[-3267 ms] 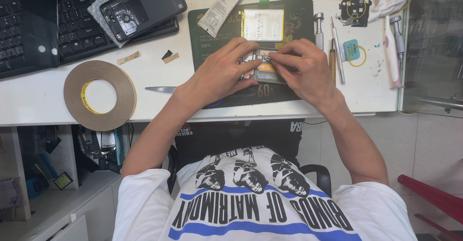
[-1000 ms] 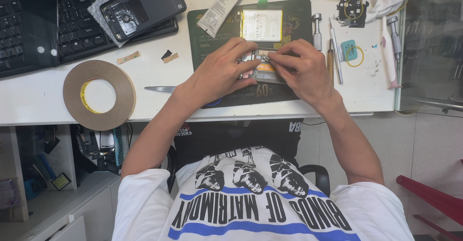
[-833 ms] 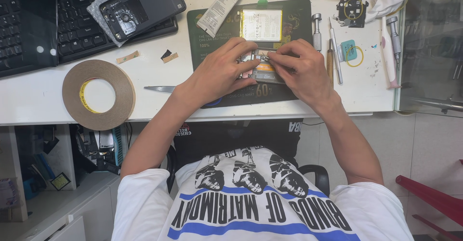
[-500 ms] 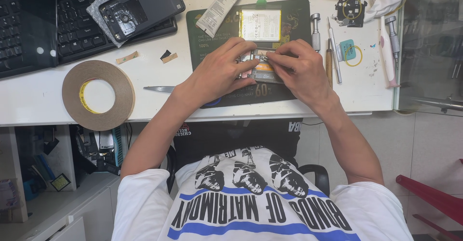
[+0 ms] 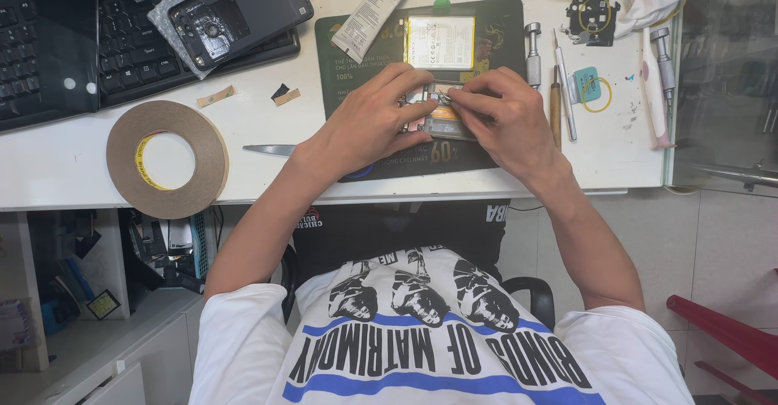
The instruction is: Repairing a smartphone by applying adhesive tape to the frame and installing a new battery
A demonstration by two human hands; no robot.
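Pinching the small opened phone (image 5: 442, 113) between both sets of fingertips, my left hand (image 5: 369, 125) and right hand (image 5: 506, 117) rest on the dark work mat (image 5: 494, 40), whose front edge lies near the white desk's (image 5: 65, 170) rim. A battery (image 5: 439, 42) lies just beyond my fingers; screwdrivers (image 5: 559, 89) crowd my right, a glue tube (image 5: 373, 8) and tape roll (image 5: 166, 158) my left, a blade (image 5: 271, 150) between
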